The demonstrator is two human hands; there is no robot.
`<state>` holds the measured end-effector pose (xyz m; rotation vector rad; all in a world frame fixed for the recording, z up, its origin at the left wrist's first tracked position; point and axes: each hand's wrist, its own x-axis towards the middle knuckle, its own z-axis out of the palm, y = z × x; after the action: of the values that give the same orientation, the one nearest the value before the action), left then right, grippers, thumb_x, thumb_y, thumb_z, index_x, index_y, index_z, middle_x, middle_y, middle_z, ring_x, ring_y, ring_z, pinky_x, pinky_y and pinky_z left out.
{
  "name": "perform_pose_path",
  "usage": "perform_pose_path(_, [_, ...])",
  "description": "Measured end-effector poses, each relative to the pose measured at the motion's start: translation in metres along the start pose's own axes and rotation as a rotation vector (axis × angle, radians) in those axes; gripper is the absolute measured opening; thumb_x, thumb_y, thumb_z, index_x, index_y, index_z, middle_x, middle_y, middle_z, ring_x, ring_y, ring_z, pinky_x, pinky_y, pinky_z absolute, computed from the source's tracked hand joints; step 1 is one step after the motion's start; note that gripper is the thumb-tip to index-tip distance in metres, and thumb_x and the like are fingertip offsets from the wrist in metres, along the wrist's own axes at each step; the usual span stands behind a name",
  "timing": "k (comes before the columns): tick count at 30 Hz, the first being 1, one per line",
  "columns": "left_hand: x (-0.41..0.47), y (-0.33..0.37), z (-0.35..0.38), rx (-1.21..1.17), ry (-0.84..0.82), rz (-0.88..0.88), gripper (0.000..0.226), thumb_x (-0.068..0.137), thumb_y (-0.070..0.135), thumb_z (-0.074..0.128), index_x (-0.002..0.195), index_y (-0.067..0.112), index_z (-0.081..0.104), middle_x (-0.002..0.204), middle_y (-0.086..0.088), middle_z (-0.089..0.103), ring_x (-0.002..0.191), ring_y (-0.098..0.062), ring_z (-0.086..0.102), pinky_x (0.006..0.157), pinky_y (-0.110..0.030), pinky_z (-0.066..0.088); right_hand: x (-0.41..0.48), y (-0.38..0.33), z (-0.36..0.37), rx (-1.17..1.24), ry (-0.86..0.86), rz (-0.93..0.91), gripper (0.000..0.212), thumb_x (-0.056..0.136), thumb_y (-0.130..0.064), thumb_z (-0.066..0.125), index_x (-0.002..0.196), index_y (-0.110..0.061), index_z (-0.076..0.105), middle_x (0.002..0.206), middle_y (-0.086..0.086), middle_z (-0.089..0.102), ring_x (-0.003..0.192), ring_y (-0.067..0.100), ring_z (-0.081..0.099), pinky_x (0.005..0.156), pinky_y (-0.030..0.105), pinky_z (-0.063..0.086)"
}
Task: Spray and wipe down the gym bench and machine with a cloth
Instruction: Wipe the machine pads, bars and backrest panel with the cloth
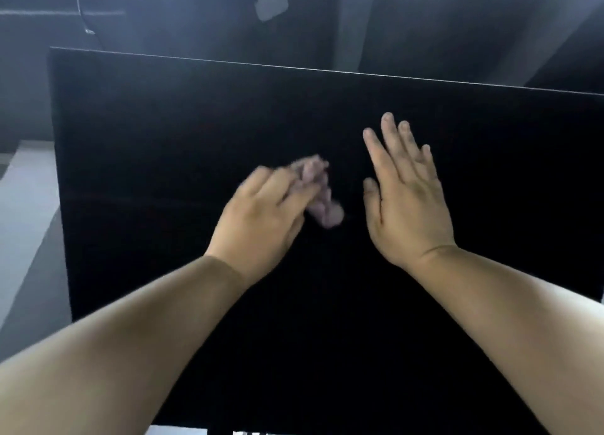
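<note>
A large flat black bench pad [163,133] fills most of the head view. My left hand [261,218] is over its middle, closed around a small crumpled pinkish cloth [322,199] that sticks out past the fingers and is blurred by motion. My right hand [405,192] lies just to the right of the cloth with its fingers straight and spread, palm down on or just above the pad. No spray bottle is in view.
The pad's far edge [327,69] runs across the upper part of the view. Behind it are dark grey blurred shapes and a pale patch [271,1]. A grey floor [26,205] shows at the left.
</note>
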<state>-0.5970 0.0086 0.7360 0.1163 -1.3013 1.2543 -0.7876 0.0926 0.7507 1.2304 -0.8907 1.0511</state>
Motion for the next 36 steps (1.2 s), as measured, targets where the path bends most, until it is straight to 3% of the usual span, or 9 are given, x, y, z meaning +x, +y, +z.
perform_pose_path(2, [-0.013, -0.001, -0.014, -0.027, -0.122, 0.126, 0.036, 0.087, 0.008, 0.053, 0.119, 0.01, 0.07, 0.107, -0.007, 0.067, 0.085, -0.028, 0.059, 0.078, -0.038, 0.054, -0.004, 0.003, -0.002, -0.047, -0.045, -0.016, 0.059, 0.101, -0.026, 0.03, 0.157, -0.018, 0.012, 0.165, 0.0, -0.002, 0.147, 0.008, -0.011, 0.121, 0.033, -0.005])
perform_pose_path(4, [0.016, -0.01, -0.029, -0.099, -0.211, 0.113, 0.037, 0.096, 0.023, 0.041, 0.113, 0.012, 0.071, 0.098, 0.003, 0.066, 0.088, -0.027, 0.063, 0.081, -0.028, 0.052, -0.006, 0.004, -0.002, -0.077, -0.074, -0.014, 0.061, 0.101, -0.029, 0.03, 0.157, -0.019, 0.008, 0.164, -0.002, -0.006, 0.147, 0.008, -0.014, 0.121, 0.033, -0.007])
perform_pose_path(8, [0.097, -0.048, -0.039, -0.039, 0.076, -0.126, 0.032, 0.101, 0.02, 0.043, 0.124, 0.014, 0.065, 0.11, 0.002, 0.067, 0.114, -0.026, 0.057, 0.106, -0.022, 0.034, -0.008, -0.002, 0.005, -0.101, -0.041, 0.015, 0.061, 0.101, -0.031, 0.024, 0.157, -0.019, 0.003, 0.164, -0.001, -0.008, 0.148, 0.01, -0.015, 0.122, 0.036, -0.006])
perform_pose_path(11, [0.08, -0.047, -0.026, -0.031, 0.089, -0.214, 0.036, 0.09, 0.019, 0.055, 0.125, 0.021, 0.066, 0.119, -0.001, 0.061, 0.113, -0.024, 0.052, 0.098, -0.011, 0.029, -0.008, -0.002, 0.007, -0.086, -0.011, 0.023, 0.061, 0.1, -0.03, 0.024, 0.157, -0.018, 0.004, 0.164, -0.001, -0.006, 0.149, 0.012, -0.012, 0.122, 0.037, -0.004])
perform_pose_path(16, [-0.009, -0.011, -0.008, -0.051, 0.032, -0.032, 0.022, 0.09, 0.019, 0.061, 0.107, 0.013, 0.074, 0.102, -0.008, 0.067, 0.092, -0.027, 0.055, 0.088, -0.032, 0.046, -0.009, -0.009, 0.001, 0.0, -0.031, 0.063, 0.061, 0.101, -0.025, 0.033, 0.157, -0.018, 0.008, 0.164, -0.002, -0.004, 0.147, 0.009, -0.013, 0.122, 0.037, -0.006])
perform_pose_path(19, [-0.015, -0.004, -0.021, -0.098, -0.071, 0.035, 0.02, 0.087, 0.014, 0.057, 0.095, 0.01, 0.075, 0.1, -0.007, 0.069, 0.094, -0.019, 0.051, 0.09, -0.021, 0.04, -0.002, -0.024, -0.003, 0.072, 0.009, 0.077, 0.059, 0.1, -0.019, 0.032, 0.156, -0.02, 0.015, 0.164, -0.004, 0.004, 0.146, 0.006, -0.009, 0.122, 0.036, -0.007])
perform_pose_path(25, [0.083, -0.061, -0.04, -0.008, 0.083, -0.127, 0.032, 0.093, 0.02, 0.057, 0.124, 0.015, 0.066, 0.124, -0.004, 0.062, 0.115, -0.027, 0.056, 0.099, -0.018, 0.035, 0.021, -0.036, 0.004, 0.086, 0.048, 0.108, 0.061, 0.099, -0.016, 0.035, 0.156, -0.019, 0.016, 0.165, -0.004, 0.004, 0.148, 0.008, -0.005, 0.12, 0.033, -0.008])
perform_pose_path(30, [0.018, -0.049, -0.016, -0.004, 0.056, -0.092, 0.035, 0.083, 0.005, 0.063, 0.117, 0.011, 0.069, 0.12, -0.013, 0.065, 0.106, -0.028, 0.05, 0.09, -0.034, 0.043, 0.009, -0.045, 0.012, 0.112, 0.035, 0.086, 0.061, 0.098, -0.017, 0.034, 0.156, -0.017, 0.017, 0.165, -0.002, 0.005, 0.147, 0.007, -0.007, 0.121, 0.034, -0.008])
perform_pose_path(36, [-0.044, -0.037, -0.038, -0.079, -0.109, 0.104, 0.027, 0.091, 0.009, 0.056, 0.113, 0.009, 0.072, 0.118, -0.008, 0.068, 0.103, -0.023, 0.06, 0.09, -0.033, 0.051, 0.004, -0.07, 0.008, 0.241, 0.02, -0.002, 0.058, 0.094, -0.014, 0.033, 0.152, -0.016, 0.031, 0.163, -0.001, 0.019, 0.15, 0.011, 0.007, 0.123, 0.034, 0.002])
